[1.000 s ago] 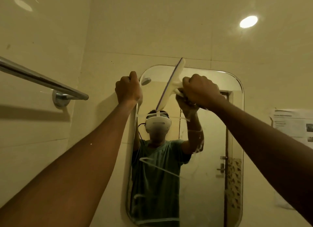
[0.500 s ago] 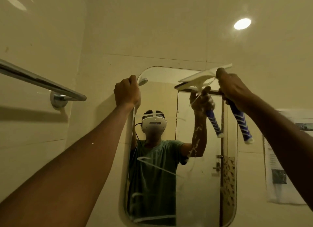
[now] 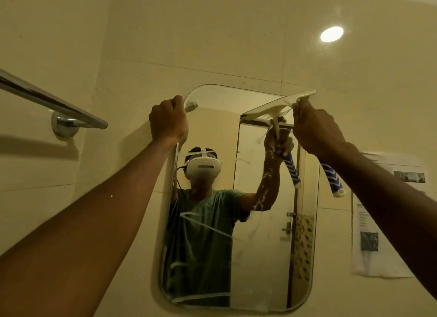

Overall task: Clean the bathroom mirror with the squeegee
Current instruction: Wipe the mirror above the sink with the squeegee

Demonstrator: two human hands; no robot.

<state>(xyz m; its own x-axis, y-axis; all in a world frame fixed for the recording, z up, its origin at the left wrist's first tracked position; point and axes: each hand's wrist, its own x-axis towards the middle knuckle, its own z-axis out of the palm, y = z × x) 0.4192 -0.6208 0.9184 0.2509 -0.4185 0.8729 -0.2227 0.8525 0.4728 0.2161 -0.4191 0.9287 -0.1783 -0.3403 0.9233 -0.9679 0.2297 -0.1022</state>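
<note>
A rounded rectangular mirror [image 3: 260, 257] hangs on the tiled wall, streaked with thin lines of foam. My left hand [image 3: 168, 121] is clenched around the mirror's upper left edge. My right hand [image 3: 315, 128] grips a squeegee [image 3: 276, 107] near its head. The white blade lies almost level against the glass at the mirror's top right corner. The blue-and-white striped handle [image 3: 332, 178] sticks out below my wrist. The glass reflects a person with a headset and green shirt.
A chrome towel rail [image 3: 54, 105] juts from the left wall at hand height. A paper notice [image 3: 387, 212] is stuck to the wall right of the mirror. A round ceiling light [image 3: 331, 34] glows above.
The squeegee has swung from near upright at the mirror's top middle to almost level at the top right corner. My right hand moved right with it. My left hand stayed on the edge.
</note>
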